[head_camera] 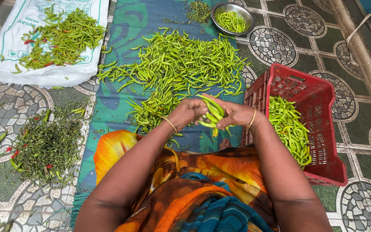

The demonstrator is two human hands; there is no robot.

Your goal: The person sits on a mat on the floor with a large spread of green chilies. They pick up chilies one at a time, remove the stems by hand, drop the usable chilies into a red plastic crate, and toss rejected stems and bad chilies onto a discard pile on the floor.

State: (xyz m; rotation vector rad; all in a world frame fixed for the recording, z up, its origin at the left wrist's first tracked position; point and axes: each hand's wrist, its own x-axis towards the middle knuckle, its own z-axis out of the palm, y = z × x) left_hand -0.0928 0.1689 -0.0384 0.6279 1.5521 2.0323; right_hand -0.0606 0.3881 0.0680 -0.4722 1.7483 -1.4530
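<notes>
both hands meet over the lap, the left hand [188, 112] and right hand [232, 114] closed together around a small bunch of green chillies [211, 112], held close where the fingers can work at them. the big chilli heap [181, 66] lies on the teal mat [125, 25] within arm's reach ahead. a red crate [318, 96] part full of chillies sits just beside the right arm, and a pile of stems [48, 146] lies off to the left.

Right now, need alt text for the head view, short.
Both hands, left hand and right hand, hold a bunch of green chillies over a large chilli pile on a mat; a red crate of chillies sits to the right.
</notes>
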